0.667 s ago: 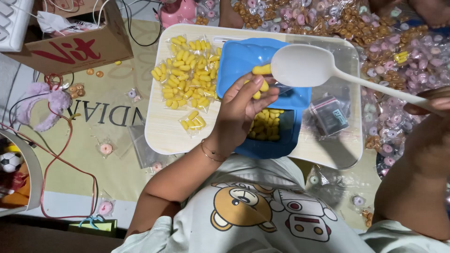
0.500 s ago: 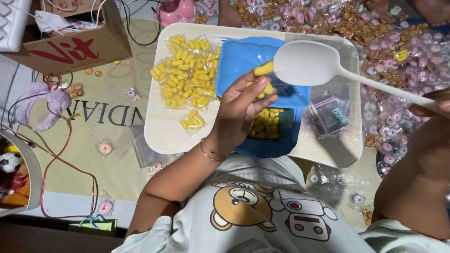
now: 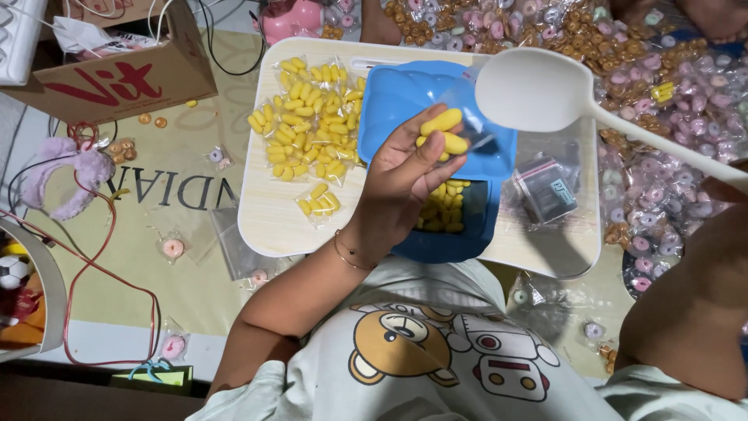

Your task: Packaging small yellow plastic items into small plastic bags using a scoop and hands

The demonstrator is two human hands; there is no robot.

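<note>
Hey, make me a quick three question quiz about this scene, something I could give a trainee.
1. True or false: the left hand holds a clear bag with yellow candies inside.
2. What colour is the scoop? A) white B) red C) black
3. Where do the filled packets lie relative to the blue tub, as seen in the picture?

Key
1. True.
2. A. Its handle runs toward the right hand, which is mostly out of frame.
3. To its left, on the tray.
</note>
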